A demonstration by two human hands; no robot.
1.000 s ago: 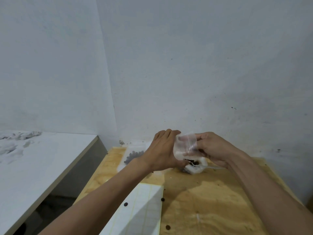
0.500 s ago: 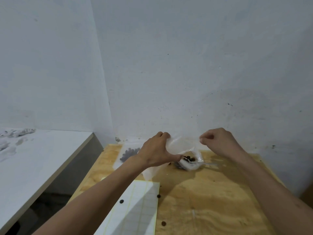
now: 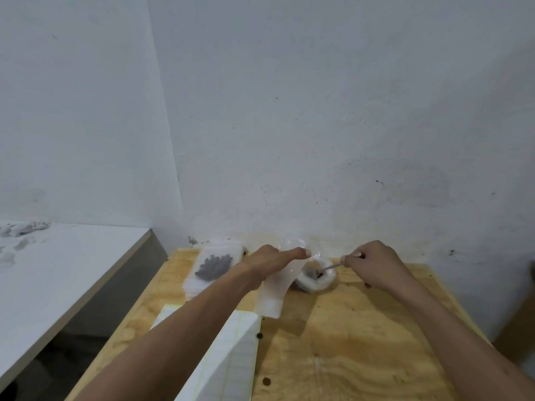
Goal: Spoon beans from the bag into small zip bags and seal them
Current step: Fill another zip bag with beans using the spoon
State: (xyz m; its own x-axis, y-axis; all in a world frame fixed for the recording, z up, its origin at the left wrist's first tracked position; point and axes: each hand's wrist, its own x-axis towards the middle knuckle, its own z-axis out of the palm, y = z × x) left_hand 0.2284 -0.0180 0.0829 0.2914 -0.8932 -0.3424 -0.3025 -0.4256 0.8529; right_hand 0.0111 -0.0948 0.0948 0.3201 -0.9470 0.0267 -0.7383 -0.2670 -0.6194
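Note:
A rolled-down clear bag of dark beans (image 3: 317, 280) sits at the far edge of the plywood table (image 3: 347, 342). My right hand (image 3: 373, 263) pinches the handle of a small spoon (image 3: 330, 267) whose bowl dips into the beans. My left hand (image 3: 272, 263) holds a small clear zip bag (image 3: 295, 246) upright just left of the bean bag. A filled zip bag of dark beans (image 3: 215, 266) lies on a stack of bags at the far left of the table.
A white strip of empty bags (image 3: 272, 296) lies under my left wrist. A lined pad (image 3: 228, 357) covers the near left of the table. Loose beans (image 3: 259, 335) dot the wood. A white counter (image 3: 58, 270) stands to the left, the wall close behind.
My right hand let go of the small zip bag and took hold of the spoon in the bean bag. My left hand keeps the zip bag, now further left.

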